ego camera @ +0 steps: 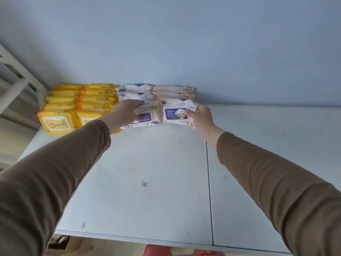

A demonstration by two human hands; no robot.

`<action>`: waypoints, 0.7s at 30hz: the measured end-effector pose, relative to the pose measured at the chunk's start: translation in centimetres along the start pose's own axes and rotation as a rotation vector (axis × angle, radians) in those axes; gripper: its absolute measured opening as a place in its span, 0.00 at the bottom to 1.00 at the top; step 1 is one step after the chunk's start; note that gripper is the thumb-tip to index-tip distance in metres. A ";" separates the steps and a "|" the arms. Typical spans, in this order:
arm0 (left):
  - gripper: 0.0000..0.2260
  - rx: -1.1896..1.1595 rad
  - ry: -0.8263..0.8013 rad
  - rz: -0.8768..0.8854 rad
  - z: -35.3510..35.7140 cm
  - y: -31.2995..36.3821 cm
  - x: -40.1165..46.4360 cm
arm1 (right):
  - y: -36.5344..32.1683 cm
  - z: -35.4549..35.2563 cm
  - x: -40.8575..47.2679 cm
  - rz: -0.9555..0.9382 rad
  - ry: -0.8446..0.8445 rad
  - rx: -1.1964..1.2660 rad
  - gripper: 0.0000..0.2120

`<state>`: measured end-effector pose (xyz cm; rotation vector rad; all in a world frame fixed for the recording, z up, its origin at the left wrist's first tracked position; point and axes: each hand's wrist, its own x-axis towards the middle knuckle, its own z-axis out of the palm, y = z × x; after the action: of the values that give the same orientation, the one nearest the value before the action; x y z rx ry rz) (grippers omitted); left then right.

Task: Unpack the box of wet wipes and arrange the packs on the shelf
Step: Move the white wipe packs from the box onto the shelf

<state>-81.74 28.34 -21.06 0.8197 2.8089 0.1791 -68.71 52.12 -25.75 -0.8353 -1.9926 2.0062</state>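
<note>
Here, left hand (127, 110) apparently atop peach pack (145, 117), right hand (200, 115) gripping neighbouring pack (175, 113).

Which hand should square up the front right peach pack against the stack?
Right. The right hand already pinches the front right peach pack at its edge; the left hand rests on the neighbouring peach pack.

Yellow packs (77, 106) and peach wipe packs (175, 113) lie stacked along the shelf (147, 172) back.

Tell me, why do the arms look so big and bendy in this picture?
Head view: the wide-angle lens stretches the sleeves near the edges, so they look huge. The peach pack at the centre stays sharp enough to read, and the light is soft with faint shadows.
</note>
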 end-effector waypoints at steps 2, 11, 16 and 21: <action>0.25 0.035 -0.001 0.055 -0.1 -1.4 2.0 | -0.1 1.2 1.4 0.018 -0.020 -0.030 0.14; 0.28 0.157 0.105 0.196 0.8 -5.4 4.3 | 3.2 4.8 0.9 -0.050 0.262 -0.245 0.29; 0.27 0.276 0.164 0.236 1.9 -6.2 4.5 | 4.4 6.7 0.9 -0.051 0.334 -0.459 0.36; 0.26 0.249 0.214 0.207 2.5 -5.4 5.1 | 3.5 5.9 2.8 -0.054 0.283 -0.511 0.39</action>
<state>-88.17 26.69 -25.26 1.2155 2.9810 -0.0583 -73.15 48.20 -30.25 -1.0756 -2.3457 1.2673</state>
